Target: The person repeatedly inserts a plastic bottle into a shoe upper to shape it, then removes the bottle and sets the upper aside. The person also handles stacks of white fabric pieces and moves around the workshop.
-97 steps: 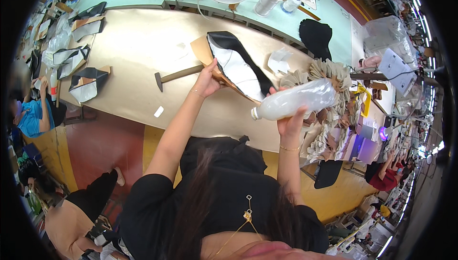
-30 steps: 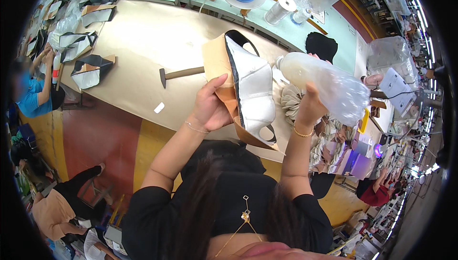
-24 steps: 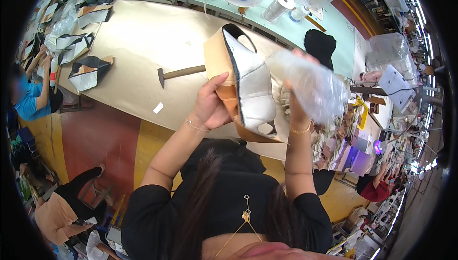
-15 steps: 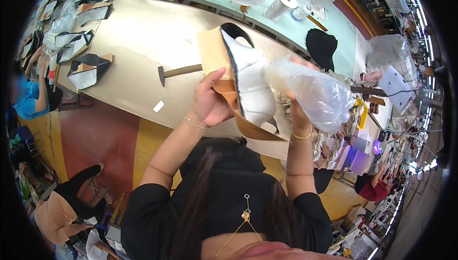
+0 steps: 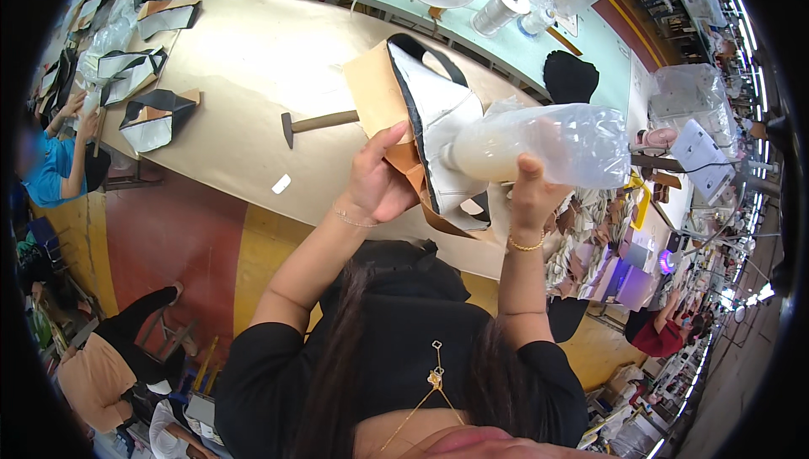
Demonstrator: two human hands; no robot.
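My left hand (image 5: pixel 377 177) grips a sewn leather piece (image 5: pixel 375 80), tan-brown outside with white lining and a black edge; it looks like a shoe upper. The thumb lies on the brown side and the other fingers go underneath. My right hand (image 5: pixel 538 198) is wrapped round a clear plastic bottle (image 5: pixel 590 143) with cloudy, pale contents. The bottle lies almost level, its narrow end against or just over the white lining; actual contact cannot be made out. Beyond my left hand, a hammer (image 5: pixel 324 121) rests on the table, its handle end behind the piece.
Similar black, white and brown pieces (image 5: pixel 158 118) lie at the table's left end, near a person in blue (image 5: pixel 55 168). Thread spools (image 5: pixel 501 10) and a black piece (image 5: pixel 570 77) occupy the far pale-green table. Stacked pieces (image 5: pixel 590 244) lie right. A white scrap (image 5: pixel 281 184) sits nearer.
The bottle has swung from slanting down rightward to nearly level, its base rising and its narrow end coming over the white lining. The piece has turned slightly in my left hand.
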